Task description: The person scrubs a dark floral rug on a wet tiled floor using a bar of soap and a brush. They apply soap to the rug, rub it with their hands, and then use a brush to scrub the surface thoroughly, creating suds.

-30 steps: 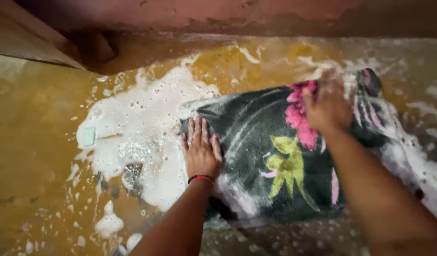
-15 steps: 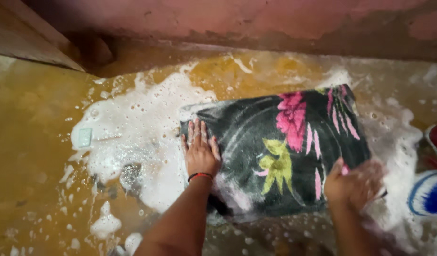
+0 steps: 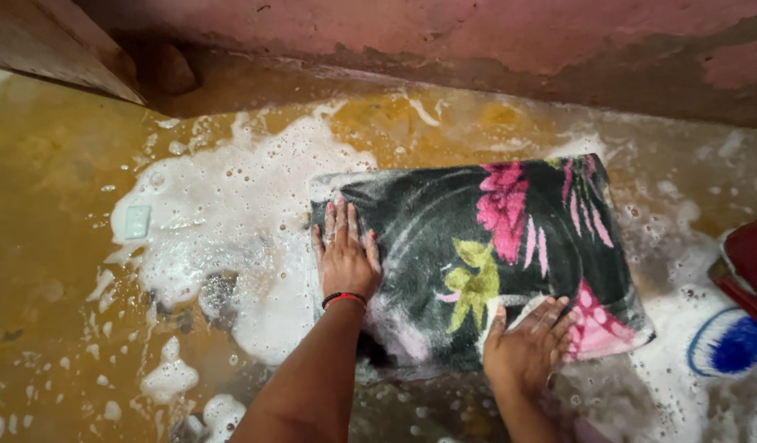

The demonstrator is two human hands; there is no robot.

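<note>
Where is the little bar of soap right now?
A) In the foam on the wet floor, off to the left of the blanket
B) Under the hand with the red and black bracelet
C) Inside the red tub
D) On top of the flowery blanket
A: the pale green soap bar lies in the white foam, apart from the folded flowery blanket that both hands press on.

Folded blanket (image 3: 477, 262) lies flat on wet floor (image 3: 50, 205), centre-right of view. Left hand (image 3: 344, 261) rests on blanket's 9 o'clock edge; right hand (image 3: 526, 349) on its 5 o'clock edge. Foam patch (image 3: 222, 221) spreads from the blanket toward 9 o'clock, with small soap bar (image 3: 137, 221) lying at its far edge. Wall (image 3: 477, 41) runs behind at 12 o'clock. Basin (image 3: 743, 267) at 3 o'clock.
</note>
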